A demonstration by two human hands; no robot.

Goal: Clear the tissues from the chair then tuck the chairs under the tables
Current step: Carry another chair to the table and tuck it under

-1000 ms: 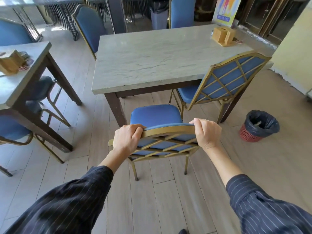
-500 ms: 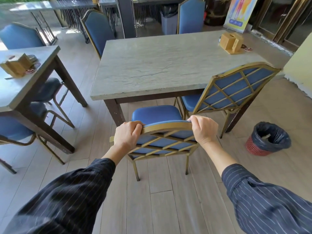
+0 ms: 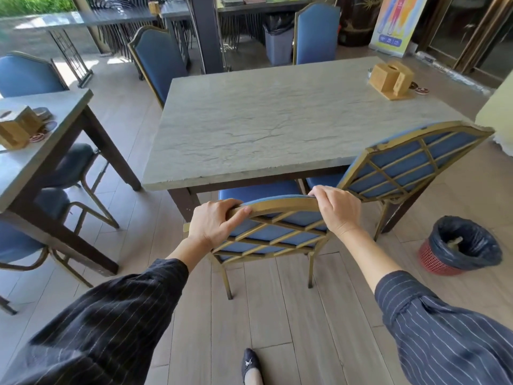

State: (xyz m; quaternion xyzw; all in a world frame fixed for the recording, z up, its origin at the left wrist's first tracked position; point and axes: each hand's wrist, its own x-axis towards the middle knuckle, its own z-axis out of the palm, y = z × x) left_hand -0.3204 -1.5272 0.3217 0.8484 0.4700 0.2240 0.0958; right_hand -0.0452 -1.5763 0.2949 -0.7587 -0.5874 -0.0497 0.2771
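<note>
A: At the bottom edge, one dark shoe (image 3: 249, 365) on the plank floor (image 3: 280, 323). Two striped sleeves above it.

B: Hands?

A: Left hand (image 3: 215, 223) and right hand (image 3: 337, 208) both on the gold top rail of the near chair (image 3: 273, 232), fingers curled over the rail, thumbs behind. Firm grip, both sides.

B: Chair position?

A: Seat front is under the table (image 3: 277, 126) edge; back and rear legs stand clear of it. No tissues seen on the visible part of the seat.

B: Chair count?

A: At this table, four: the near chair, a second chair (image 3: 410, 165) just right of it, angled, seat partly under the table, and two far chairs (image 3: 159, 59) across it. Three more at the left table (image 3: 41, 151), mostly tucked.

B: Bins?

A: Two. A red basket (image 3: 458, 245) with black liner on the floor to the right, something small inside, cannot tell what. A grey bin (image 3: 279, 43) beyond the table.

B: Table tops?

A: One wooden holder (image 3: 391, 77) at the far right corner, coasters beside it; one more holder (image 3: 16, 126) on the left table.

B: Any writing?

A: A poster (image 3: 394, 23) far right carries a blue panel; text too small to read. No brands legible.
</note>
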